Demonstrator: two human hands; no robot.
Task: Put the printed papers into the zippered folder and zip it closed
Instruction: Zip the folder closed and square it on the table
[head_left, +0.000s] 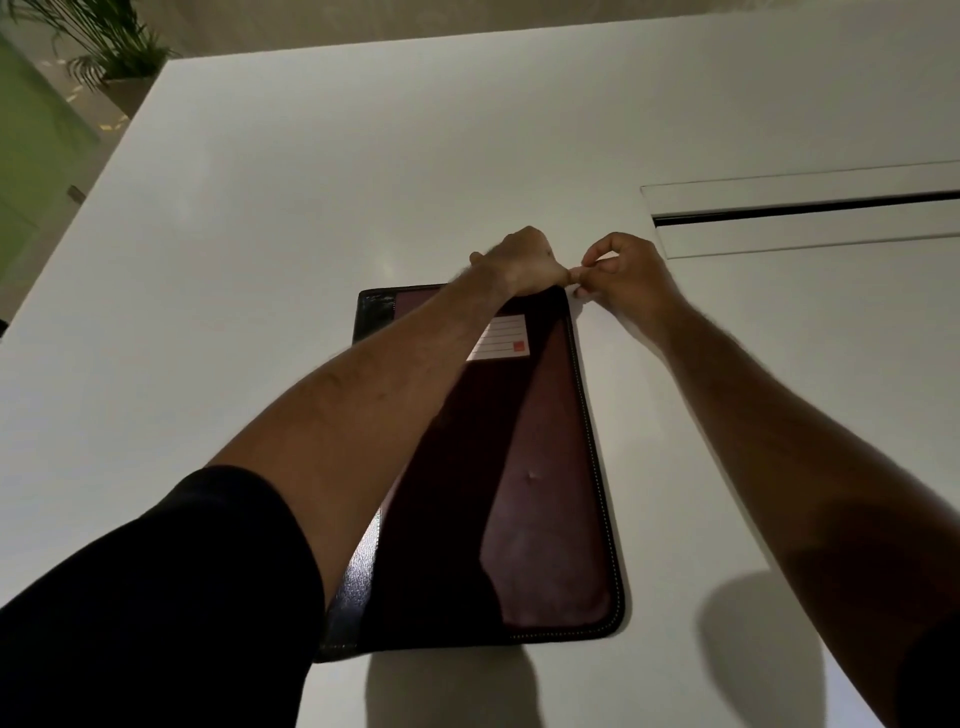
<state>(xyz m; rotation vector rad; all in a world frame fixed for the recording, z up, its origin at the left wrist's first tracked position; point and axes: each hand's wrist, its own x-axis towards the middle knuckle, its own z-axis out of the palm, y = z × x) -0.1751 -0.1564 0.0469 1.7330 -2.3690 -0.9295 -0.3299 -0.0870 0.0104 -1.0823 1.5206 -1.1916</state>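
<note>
A dark maroon zippered folder (550, 467) with black trim lies flat on the white table (311, 208), a white label (501, 340) on its cover. My left hand (522, 262) grips the folder's far right corner, fingers curled over the edge. My right hand (618, 273) is just beside that corner, thumb and forefinger pinching something small there, most likely the zipper pull, which is too small to make out. No printed papers are visible.
A long cable slot with a white lid (810, 210) is set into the table at the right. A potted plant (111, 47) stands beyond the table's far left corner. The table's left edge runs diagonally at the left.
</note>
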